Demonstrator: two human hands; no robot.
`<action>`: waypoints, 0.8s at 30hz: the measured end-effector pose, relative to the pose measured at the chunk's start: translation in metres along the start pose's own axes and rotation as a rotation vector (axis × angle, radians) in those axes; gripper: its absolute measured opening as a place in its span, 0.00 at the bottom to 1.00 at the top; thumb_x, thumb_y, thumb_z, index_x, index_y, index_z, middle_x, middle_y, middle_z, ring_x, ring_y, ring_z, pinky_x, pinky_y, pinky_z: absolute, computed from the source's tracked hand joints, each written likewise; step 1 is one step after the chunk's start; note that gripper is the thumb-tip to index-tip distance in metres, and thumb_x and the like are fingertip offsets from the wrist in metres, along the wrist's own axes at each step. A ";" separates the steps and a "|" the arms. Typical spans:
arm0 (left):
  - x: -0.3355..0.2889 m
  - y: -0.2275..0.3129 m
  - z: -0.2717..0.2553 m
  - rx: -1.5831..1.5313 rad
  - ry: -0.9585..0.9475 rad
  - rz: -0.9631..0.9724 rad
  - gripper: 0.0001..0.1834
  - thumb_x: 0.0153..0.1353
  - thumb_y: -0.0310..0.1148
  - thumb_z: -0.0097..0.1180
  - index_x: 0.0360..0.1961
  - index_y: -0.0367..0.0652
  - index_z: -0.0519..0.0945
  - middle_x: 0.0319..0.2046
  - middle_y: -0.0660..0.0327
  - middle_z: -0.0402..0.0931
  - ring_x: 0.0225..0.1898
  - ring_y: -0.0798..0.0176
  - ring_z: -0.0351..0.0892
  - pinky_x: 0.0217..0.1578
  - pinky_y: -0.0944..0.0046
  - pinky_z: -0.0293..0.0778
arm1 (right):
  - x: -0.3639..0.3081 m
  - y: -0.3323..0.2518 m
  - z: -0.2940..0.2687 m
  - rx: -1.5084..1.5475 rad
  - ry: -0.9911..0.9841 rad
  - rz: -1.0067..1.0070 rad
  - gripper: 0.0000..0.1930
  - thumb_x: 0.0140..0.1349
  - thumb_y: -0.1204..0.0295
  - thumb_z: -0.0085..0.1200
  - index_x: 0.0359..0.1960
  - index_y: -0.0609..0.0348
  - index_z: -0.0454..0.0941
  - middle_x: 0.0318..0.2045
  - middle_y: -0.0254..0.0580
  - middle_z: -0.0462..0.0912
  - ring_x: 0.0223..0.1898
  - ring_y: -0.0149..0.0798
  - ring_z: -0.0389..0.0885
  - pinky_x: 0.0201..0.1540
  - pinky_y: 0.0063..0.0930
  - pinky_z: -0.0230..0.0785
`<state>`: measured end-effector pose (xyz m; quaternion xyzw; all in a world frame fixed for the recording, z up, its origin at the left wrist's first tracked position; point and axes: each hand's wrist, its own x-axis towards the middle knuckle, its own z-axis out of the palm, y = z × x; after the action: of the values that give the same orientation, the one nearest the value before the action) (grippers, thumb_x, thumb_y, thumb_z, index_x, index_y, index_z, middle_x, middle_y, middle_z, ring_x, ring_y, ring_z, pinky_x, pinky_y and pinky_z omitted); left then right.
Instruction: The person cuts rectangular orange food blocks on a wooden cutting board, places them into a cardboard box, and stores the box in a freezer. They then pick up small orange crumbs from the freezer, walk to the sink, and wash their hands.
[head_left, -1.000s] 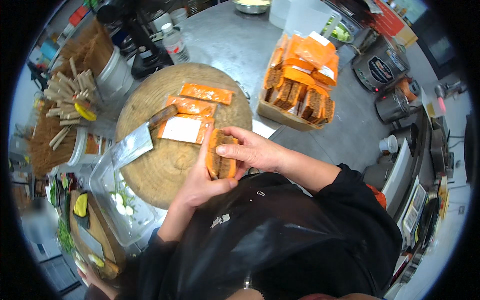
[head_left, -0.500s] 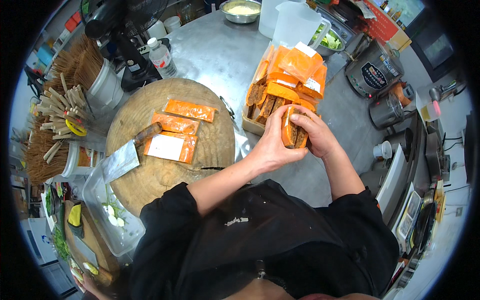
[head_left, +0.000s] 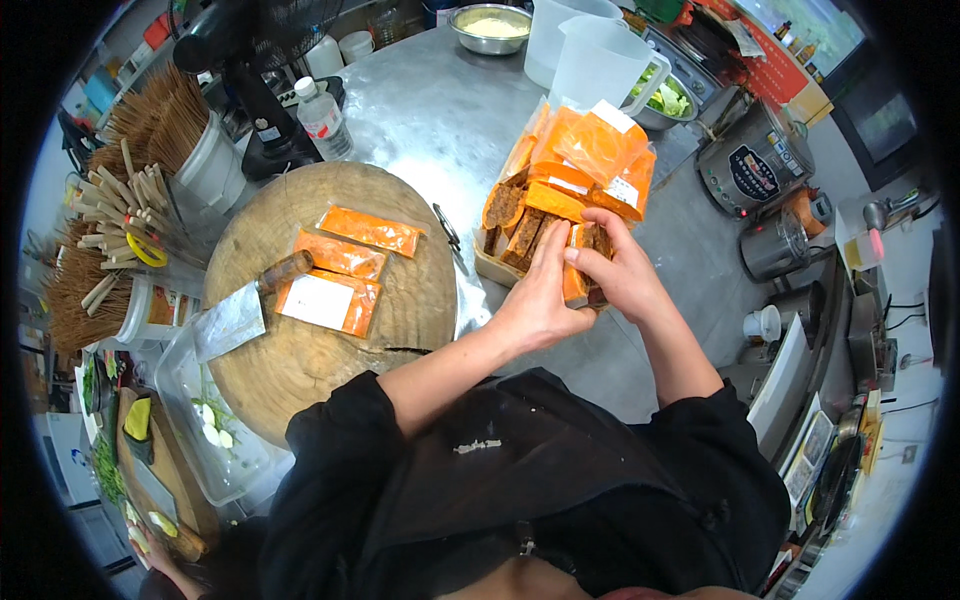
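Observation:
My left hand (head_left: 537, 302) and my right hand (head_left: 632, 277) are closed around an orange block (head_left: 575, 284) with brown, crumbly sides, at the near right corner of a tub. My left fingers lie along its left side, and my right thumb presses across its top. Part of the block is hidden by my fingers. In the tub (head_left: 492, 268) stand several similar orange-and-brown blocks (head_left: 522, 240). Sealed orange packets (head_left: 590, 140), some with white labels, are heaped over its far part.
On a round wooden chopping block (head_left: 300, 375) to the left lie 3 orange packets (head_left: 345, 255) and a cleaver (head_left: 232, 322). Beyond stand a water bottle (head_left: 322, 120), a black fan (head_left: 262, 110) and plastic jugs (head_left: 600, 65). Another person's hand (head_left: 160, 550) is at lower left.
The whole view has shifted slightly. My hands still hold the orange block, which sits lower and shows less of its brown side. My right fingers have spread over its far end.

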<state>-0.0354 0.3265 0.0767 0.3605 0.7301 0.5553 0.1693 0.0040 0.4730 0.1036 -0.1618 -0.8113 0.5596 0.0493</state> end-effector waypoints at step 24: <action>-0.032 -0.026 0.012 0.401 0.282 0.254 0.24 0.54 0.28 0.57 0.52 0.33 0.69 0.47 0.46 0.71 0.40 0.44 0.77 0.36 0.55 0.77 | 0.008 -0.007 -0.021 -0.427 0.102 -0.021 0.23 0.50 0.65 0.56 0.48 0.60 0.74 0.41 0.43 0.75 0.42 0.35 0.75 0.45 0.28 0.69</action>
<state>-0.0151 0.3087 0.0440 0.3948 0.7907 0.4611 -0.0798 0.0004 0.4915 0.1172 -0.1884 -0.9094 0.3657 0.0608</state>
